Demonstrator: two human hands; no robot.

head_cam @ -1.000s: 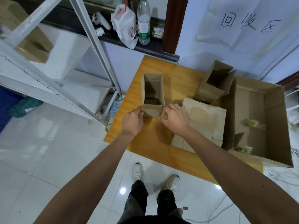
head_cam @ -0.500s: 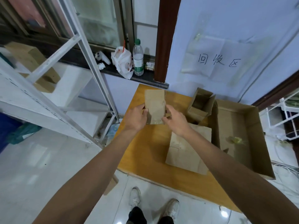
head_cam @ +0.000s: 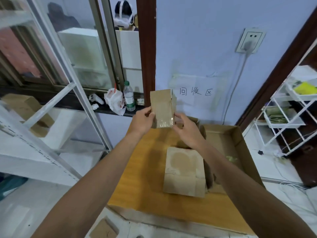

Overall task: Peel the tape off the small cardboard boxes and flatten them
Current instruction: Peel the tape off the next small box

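Note:
I hold a small brown cardboard box (head_cam: 162, 107) upright in the air above the far end of the wooden table (head_cam: 142, 169). Clear tape (head_cam: 163, 123) shines across its lower end. My left hand (head_cam: 143, 120) grips the box's lower left edge. My right hand (head_cam: 184, 127) holds its lower right corner with thumb and fingers. A flattened stack of cardboard (head_cam: 184, 172) lies on the table under my right forearm. Another small open box (head_cam: 193, 122) is mostly hidden behind my right hand.
A large open cardboard box (head_cam: 229, 140) sits at the table's right side with tape scraps inside. A white metal shelf frame (head_cam: 72, 93) stands left, a white wire rack (head_cam: 288, 117) right. A water bottle (head_cam: 129, 97) and plastic bag (head_cam: 114, 101) rest on the sill.
The small box went from standing on the table between my hands to being lifted up in front of the wall. Both hands rose with it.

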